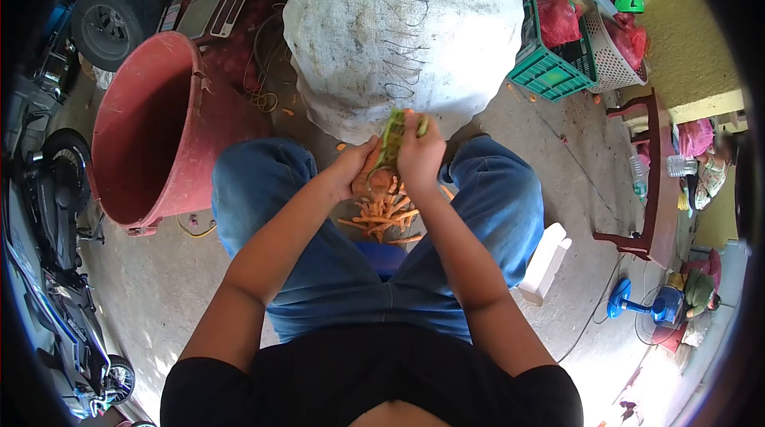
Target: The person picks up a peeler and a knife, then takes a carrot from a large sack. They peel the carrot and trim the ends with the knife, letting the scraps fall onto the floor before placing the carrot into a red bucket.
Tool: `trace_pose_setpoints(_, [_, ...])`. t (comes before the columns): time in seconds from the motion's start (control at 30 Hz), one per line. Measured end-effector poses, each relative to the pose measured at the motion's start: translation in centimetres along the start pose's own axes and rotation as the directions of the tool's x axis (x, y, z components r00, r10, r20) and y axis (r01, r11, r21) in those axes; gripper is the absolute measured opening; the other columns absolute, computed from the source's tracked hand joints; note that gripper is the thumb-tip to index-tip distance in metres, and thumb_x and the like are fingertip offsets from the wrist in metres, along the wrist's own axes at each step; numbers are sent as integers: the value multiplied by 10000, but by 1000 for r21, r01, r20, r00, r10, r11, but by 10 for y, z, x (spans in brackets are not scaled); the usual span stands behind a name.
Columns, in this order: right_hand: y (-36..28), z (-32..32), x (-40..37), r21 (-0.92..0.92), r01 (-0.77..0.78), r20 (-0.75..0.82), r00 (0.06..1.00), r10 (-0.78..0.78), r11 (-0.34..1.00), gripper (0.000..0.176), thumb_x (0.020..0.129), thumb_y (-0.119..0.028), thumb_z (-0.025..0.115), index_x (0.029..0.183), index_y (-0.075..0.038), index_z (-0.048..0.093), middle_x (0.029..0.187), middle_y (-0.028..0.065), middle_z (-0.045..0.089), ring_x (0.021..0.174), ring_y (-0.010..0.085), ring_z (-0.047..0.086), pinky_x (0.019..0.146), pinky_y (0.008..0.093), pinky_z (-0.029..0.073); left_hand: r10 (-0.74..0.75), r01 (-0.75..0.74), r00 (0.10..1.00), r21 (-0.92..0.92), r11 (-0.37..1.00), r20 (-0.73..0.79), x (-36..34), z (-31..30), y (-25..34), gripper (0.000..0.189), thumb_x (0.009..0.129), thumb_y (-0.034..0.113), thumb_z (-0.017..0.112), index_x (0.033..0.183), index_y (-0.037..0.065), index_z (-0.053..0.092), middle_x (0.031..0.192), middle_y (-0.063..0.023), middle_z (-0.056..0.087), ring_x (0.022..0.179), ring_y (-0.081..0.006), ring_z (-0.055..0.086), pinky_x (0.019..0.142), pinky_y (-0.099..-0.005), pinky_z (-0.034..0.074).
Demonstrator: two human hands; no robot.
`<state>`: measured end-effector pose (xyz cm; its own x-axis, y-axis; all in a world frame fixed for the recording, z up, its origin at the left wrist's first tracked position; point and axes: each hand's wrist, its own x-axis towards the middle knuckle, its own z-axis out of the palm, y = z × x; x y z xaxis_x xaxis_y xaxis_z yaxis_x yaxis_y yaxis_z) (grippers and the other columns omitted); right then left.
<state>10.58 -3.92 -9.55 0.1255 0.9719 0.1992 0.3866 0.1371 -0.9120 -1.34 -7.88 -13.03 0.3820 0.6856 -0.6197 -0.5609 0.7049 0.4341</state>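
Between my knees both hands meet over a pile of thin orange carrots (pixel 382 216) on the ground. My right hand (pixel 421 149) is closed on a green, patterned, floppy piece that looks like a thin plastic bag (pixel 391 140); an orange tip shows at its top. My left hand (pixel 351 165) is closed at the lower left side of the bag, against orange carrots (pixel 371 157). Its fingertips are partly hidden. Right in front stands a large white woven sack (pixel 398 28) with handwriting on it.
A big red tub (pixel 147 136) stands at my left, a motorcycle (pixel 64 283) beyond it. Green crate (pixel 554 72) and white basket (pixel 610 52) stand front right. A white box (pixel 546 263), wooden furniture (pixel 649 188) and blue fan (pixel 657 305) are at my right.
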Motion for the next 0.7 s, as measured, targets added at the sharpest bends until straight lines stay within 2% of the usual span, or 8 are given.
trace_pose_setpoints(0.1, [47,-16,54,-174,100,-270,952,-145,980,215,813,-178,517,707,8,512,550,161,519,468,272,511,456,361,401,-76,65,996,183,981,52,-20,14,4,417,881,367,346,1039,3,476,899,-114,575,764,-183,596,653,-305,505])
trace_pose_setpoints(0.13, [56,-28,74,-211,-105,-333,943,30,972,234,817,-188,504,696,12,512,566,159,532,486,270,525,461,369,408,-128,117,991,249,961,29,-30,22,7,409,880,360,361,1048,5,477,899,-114,575,757,-174,596,649,-296,506])
trace_pose_setpoints(0.27, [82,-56,106,-136,-231,-535,836,125,963,249,821,-202,498,747,33,534,599,136,555,498,244,530,469,364,413,-83,66,994,210,975,76,-32,17,8,425,865,376,392,1080,17,464,896,-118,574,750,-171,594,634,-306,509])
trace_pose_setpoints(0.43, [24,-14,42,120,-37,-136,989,53,992,231,824,-183,503,744,32,525,581,128,527,493,182,490,477,332,394,-81,84,996,105,991,-32,-10,7,9,416,870,372,379,1083,24,461,924,-110,569,769,-179,588,655,-298,505])
trace_pose_setpoints(0.5, [1,-2,16,67,28,-31,999,-26,997,228,831,-190,494,770,28,524,639,176,549,560,255,537,536,352,412,-44,45,999,54,998,-14,3,-5,6,405,877,362,361,1081,27,460,935,-107,566,779,-184,586,663,-301,503])
trace_pose_setpoints(0.57, [-9,8,2,106,-20,38,999,16,994,241,836,-212,486,787,21,525,659,197,548,597,311,548,547,368,409,-8,41,955,-105,994,298,11,-15,6,386,888,340,322,1073,28,456,952,-105,559,804,-192,581,673,-324,503])
trace_pose_setpoints(0.6, [-8,11,-1,108,-24,59,998,18,994,244,836,-217,486,789,19,526,661,199,548,598,323,548,543,373,408,-6,39,954,-104,994,298,12,-13,5,386,888,340,322,1073,28,456,952,-105,559,804,-192,581,673,-324,503])
trace_pose_setpoints(0.7, [-14,8,-3,30,-58,84,995,55,998,237,837,-219,479,793,8,532,644,196,546,580,338,541,532,381,408,46,-38,998,-192,981,35,8,0,3,383,893,333,294,1050,29,466,911,-108,570,767,-192,590,650,-330,507])
